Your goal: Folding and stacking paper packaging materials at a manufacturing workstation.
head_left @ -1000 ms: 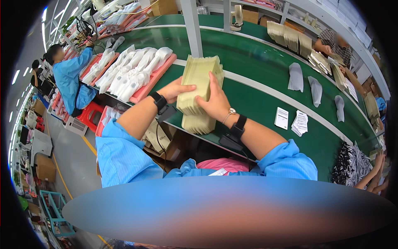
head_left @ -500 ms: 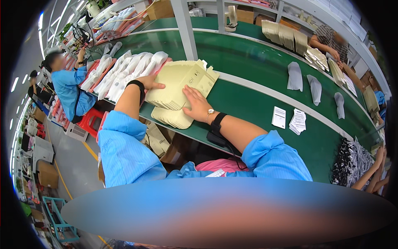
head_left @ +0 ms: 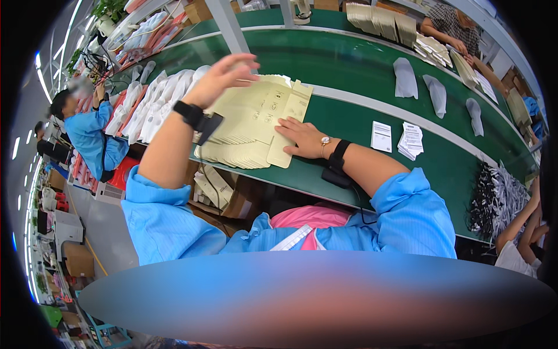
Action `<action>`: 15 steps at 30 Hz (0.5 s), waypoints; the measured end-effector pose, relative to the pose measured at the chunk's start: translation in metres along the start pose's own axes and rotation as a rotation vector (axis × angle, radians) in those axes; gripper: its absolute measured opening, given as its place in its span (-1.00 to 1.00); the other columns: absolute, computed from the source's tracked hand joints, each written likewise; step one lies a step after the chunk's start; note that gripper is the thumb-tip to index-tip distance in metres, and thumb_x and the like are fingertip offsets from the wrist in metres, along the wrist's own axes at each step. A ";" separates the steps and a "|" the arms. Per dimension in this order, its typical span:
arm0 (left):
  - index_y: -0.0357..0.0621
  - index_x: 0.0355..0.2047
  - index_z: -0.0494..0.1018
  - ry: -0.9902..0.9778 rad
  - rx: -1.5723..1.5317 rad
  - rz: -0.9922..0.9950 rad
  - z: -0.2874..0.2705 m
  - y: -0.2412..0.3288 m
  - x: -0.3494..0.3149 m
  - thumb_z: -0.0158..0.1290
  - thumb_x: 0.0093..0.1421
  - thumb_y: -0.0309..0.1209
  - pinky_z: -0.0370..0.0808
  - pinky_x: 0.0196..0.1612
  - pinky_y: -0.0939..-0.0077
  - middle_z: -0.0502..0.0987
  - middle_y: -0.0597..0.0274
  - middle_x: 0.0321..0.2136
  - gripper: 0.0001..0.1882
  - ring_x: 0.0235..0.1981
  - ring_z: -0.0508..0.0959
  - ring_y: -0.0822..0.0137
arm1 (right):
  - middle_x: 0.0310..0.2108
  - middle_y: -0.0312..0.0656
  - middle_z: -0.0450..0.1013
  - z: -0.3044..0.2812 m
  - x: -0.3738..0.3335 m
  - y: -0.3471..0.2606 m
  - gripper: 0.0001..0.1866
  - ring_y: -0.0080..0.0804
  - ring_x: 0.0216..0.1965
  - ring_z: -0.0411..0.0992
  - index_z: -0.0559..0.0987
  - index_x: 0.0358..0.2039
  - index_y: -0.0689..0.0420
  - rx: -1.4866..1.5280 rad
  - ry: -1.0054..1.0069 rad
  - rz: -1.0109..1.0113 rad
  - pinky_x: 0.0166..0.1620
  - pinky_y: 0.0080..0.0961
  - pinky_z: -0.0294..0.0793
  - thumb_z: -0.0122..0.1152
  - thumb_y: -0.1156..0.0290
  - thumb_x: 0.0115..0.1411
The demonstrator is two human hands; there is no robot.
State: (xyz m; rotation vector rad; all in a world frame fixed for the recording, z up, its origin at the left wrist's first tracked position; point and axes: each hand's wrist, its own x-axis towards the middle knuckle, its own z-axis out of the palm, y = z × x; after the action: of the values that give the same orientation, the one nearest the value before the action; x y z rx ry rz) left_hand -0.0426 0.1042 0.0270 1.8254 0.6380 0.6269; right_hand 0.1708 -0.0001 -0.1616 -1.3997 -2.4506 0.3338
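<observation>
Resting flat with fingers spread, the right hand [head_left: 301, 136] presses on a fanned stack of flat tan cardboard cartons [head_left: 256, 125] lying on the green table [head_left: 349, 125] at frame centre. Above the stack's left side the left hand [head_left: 224, 75] hovers, open and holding nothing. White paper slips [head_left: 411, 139] lie to the right, well apart from the cartons

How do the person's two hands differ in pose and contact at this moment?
The left hand is raised above the fanned stack of tan flat cartons, fingers spread, touching nothing. The right hand lies flat, palm down, pressing on that stack on the green table. Both wrists carry black bands, and both arms wear blue sleeves.
</observation>
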 end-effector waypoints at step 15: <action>-0.18 -0.20 0.36 0.361 -0.938 0.126 0.189 -0.073 0.095 -0.08 0.24 -0.48 0.48 -0.08 0.41 0.47 0.13 -0.12 -0.86 -0.23 0.55 0.28 | -0.03 -0.03 0.37 -0.059 -0.101 0.005 -0.30 -0.29 -0.01 0.39 0.10 0.23 0.14 0.999 0.184 0.217 0.07 -0.34 0.39 0.22 0.33 0.16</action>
State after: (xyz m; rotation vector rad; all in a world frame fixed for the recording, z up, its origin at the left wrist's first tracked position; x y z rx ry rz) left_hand 0.1453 0.0660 -0.0888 0.8815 0.3518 1.1250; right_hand 0.2450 -0.0818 -0.1233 -1.1255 -1.5538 1.2018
